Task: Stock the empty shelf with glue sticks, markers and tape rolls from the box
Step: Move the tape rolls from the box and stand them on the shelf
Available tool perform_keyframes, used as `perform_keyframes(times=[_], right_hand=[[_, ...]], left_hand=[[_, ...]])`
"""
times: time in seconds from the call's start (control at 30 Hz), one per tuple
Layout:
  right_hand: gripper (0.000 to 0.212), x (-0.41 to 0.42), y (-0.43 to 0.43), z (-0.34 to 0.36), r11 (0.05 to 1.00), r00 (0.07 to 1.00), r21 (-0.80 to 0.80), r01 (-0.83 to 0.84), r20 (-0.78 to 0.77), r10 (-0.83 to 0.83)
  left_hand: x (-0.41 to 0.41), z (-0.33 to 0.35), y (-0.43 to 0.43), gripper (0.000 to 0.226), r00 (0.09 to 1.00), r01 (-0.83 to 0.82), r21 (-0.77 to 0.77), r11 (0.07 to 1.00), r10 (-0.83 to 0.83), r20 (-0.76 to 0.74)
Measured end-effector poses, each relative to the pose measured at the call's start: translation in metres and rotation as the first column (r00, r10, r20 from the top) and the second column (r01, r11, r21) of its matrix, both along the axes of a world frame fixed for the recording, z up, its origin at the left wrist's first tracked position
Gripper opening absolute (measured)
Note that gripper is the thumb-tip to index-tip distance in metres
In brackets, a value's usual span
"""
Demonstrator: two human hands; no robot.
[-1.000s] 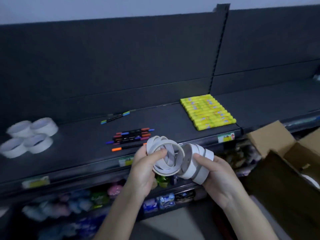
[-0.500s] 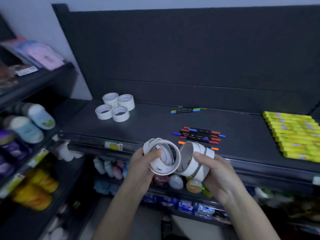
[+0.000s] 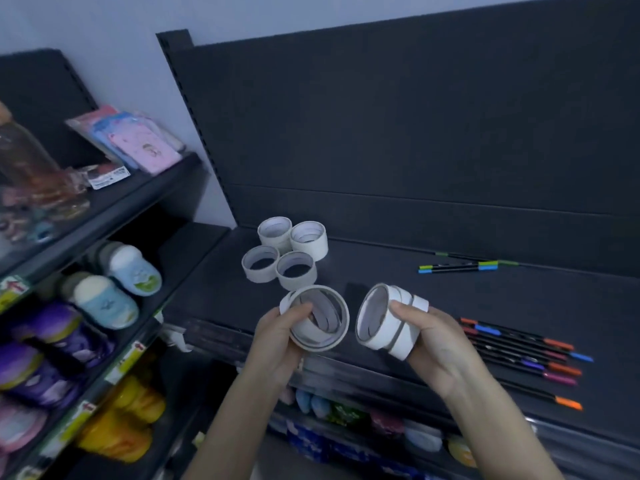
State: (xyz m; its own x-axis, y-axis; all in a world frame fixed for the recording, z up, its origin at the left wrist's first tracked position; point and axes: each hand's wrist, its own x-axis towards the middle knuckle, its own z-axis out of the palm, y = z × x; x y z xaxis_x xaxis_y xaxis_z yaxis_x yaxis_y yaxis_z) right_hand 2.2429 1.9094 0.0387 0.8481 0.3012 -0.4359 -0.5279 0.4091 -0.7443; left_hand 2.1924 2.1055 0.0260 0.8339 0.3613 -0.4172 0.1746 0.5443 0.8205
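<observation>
Here, left hand [image 3: 277, 341] and right hand [image 3: 436, 341] grip tape rolls [image 3: 382, 334]; labels [image 3: 109, 176] blurred.

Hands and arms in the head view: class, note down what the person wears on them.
Nothing is worn that shows: the left hand and right hand are bare, without gloves, rings or watch, and both forearms are uncovered, with no sleeve in view.

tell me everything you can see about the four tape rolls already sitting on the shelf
The four tape rolls are white rings with hollow cores; the dark shelf shows through the front two. They lie flat, holes up, in a tight two-by-two cluster with sides touching, at the shelf's left end, toward its back. The rear pair look somewhat taller. Only the shelf and each other touch them.
</observation>
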Motion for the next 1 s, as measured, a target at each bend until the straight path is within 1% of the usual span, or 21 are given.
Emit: perform_keyframes(times=[0.1, 0.23, 0.27, 0.33, 0.4, 0.47, 0.5, 0.57, 0.6, 0.63, 0.67, 0.7, 0.77, 0.8, 0.9, 0.97, 1.0], right_hand=[[0.028, 0.021, 0.026, -0.009, 0.999, 0.999, -0.011, -0.042, -0.028, 0.042], [0.031, 0.037, 0.060, -0.021, 0.995, 0.990, -0.003, -0.102, -0.099, 0.101], [0.032, 0.040, 0.067, -0.023, 0.994, 0.987, 0.007, -0.113, -0.114, 0.113], [0.027, 0.046, 0.080, -0.027, 0.990, 0.979, 0.031, -0.140, -0.142, 0.143], [0.022, 0.051, 0.091, -0.031, 0.986, 0.970, 0.052, -0.161, -0.176, 0.168], [0.026, 0.055, 0.101, -0.035, 0.986, 0.962, 0.085, -0.143, -0.223, 0.158], [0.026, 0.056, 0.105, -0.037, 0.986, 0.958, 0.103, -0.129, -0.243, 0.151], [0.015, 0.057, 0.111, -0.041, 0.984, 0.953, 0.134, -0.121, -0.262, 0.152], [0.022, 0.057, 0.114, -0.042, 0.981, 0.952, 0.160, -0.107, -0.269, 0.148], [0.034, 0.059, 0.117, -0.042, 0.983, 0.950, 0.160, -0.088, -0.284, 0.131], [0.040, 0.059, 0.120, -0.040, 0.985, 0.948, 0.161, -0.069, -0.297, 0.115], [0.039, 0.060, 0.123, -0.040, 0.986, 0.947, 0.156, -0.057, -0.304, 0.103], [0.016, 0.062, 0.128, -0.040, 0.990, 0.939, 0.130, -0.058, -0.329, 0.098], [0.012, 0.063, 0.131, -0.042, 0.993, 0.930, 0.104, -0.057, -0.355, 0.090], [0.016, 0.066, 0.132, -0.049, 0.996, 0.912, 0.090, -0.027, -0.405, 0.061], [0.018, 0.067, 0.131, -0.050, 0.996, 0.912, 0.078, -0.044, -0.404, 0.072], [0.018, 0.068, 0.130, -0.049, 0.998, 0.916, 0.047, -0.051, -0.396, 0.065]], left_hand=[[0.016, -0.007, 0.024, 0.019, 0.999, -0.025, -0.011, 1.000, 0.024, -0.029], [0.023, -0.020, 0.056, 0.022, 0.992, -0.066, -0.072, 0.995, 0.058, -0.108], [0.024, -0.022, 0.064, 0.020, 0.991, -0.070, -0.082, 0.994, 0.060, -0.119], [0.028, -0.026, 0.079, 0.010, 0.991, -0.061, -0.092, 0.994, 0.050, -0.120], [0.033, -0.027, 0.092, 0.018, 0.990, -0.053, -0.116, 0.992, 0.038, -0.132], [0.039, -0.031, 0.104, 0.023, 0.989, -0.040, -0.156, 0.987, 0.017, -0.145], [0.042, -0.033, 0.111, 0.021, 0.987, -0.026, -0.175, 0.984, -0.003, -0.158], [0.048, -0.037, 0.125, 0.015, 0.978, 0.006, -0.200, 0.980, -0.047, -0.203], [0.051, -0.039, 0.132, 0.015, 0.971, 0.026, -0.193, 0.981, -0.071, -0.227], [0.055, -0.040, 0.140, 0.016, 0.965, 0.044, -0.180, 0.983, -0.088, -0.246], [0.058, -0.042, 0.147, 0.017, 0.960, 0.062, -0.165, 0.984, -0.104, -0.259], [0.061, -0.043, 0.154, 0.017, 0.956, 0.080, -0.154, 0.985, -0.120, -0.268], [0.066, -0.044, 0.166, 0.016, 0.941, 0.135, -0.102, 0.986, -0.160, -0.298], [0.067, -0.044, 0.172, 0.016, 0.931, 0.177, -0.054, 0.983, -0.185, -0.316], [0.068, -0.042, 0.189, 0.018, 0.917, 0.282, 0.075, 0.956, -0.246, -0.313], [0.069, -0.038, 0.194, 0.015, 0.926, 0.308, 0.092, 0.947, -0.276, -0.258], [0.070, -0.036, 0.196, 0.015, 0.929, 0.321, 0.100, 0.942, -0.292, -0.228]])
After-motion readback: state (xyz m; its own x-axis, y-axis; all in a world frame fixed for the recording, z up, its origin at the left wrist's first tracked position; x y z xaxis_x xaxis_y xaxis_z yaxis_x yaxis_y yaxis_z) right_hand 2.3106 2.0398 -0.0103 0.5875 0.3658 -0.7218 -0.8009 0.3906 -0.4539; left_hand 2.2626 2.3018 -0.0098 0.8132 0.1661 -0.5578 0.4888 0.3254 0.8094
